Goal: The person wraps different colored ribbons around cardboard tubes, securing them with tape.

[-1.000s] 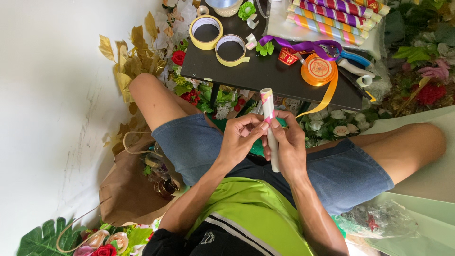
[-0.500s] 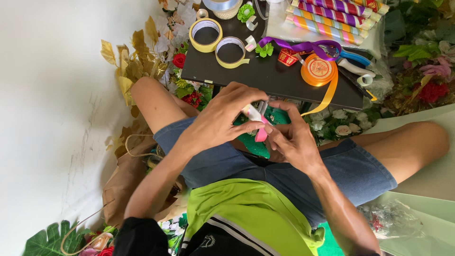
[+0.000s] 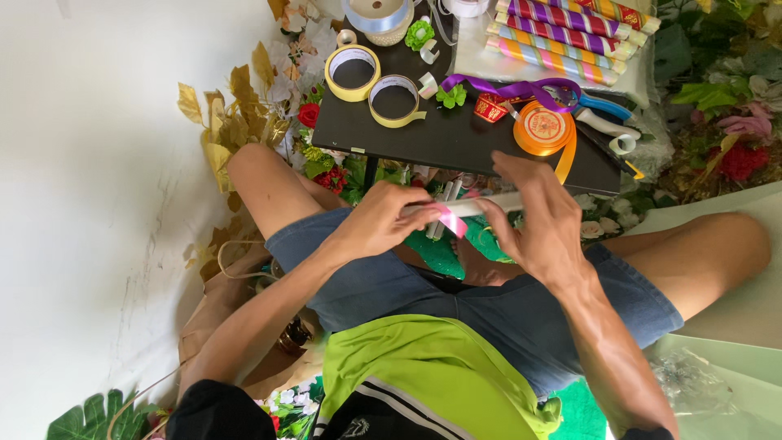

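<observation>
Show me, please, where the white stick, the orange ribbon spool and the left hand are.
white stick (image 3: 489, 204), head view, on the bare stretch between the hands.
orange ribbon spool (image 3: 543, 128), head view, on its round face.
left hand (image 3: 383, 222), head view, on the back of the hand.

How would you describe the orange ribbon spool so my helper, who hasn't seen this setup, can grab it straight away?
Start at the small black table above the person's knees. Along its near edge, just above the right hand, lies the orange ribbon spool. It is the only flat orange disc, with a tail of ribbon hanging over the edge, unlike the two yellow tape rings farther left.
</observation>
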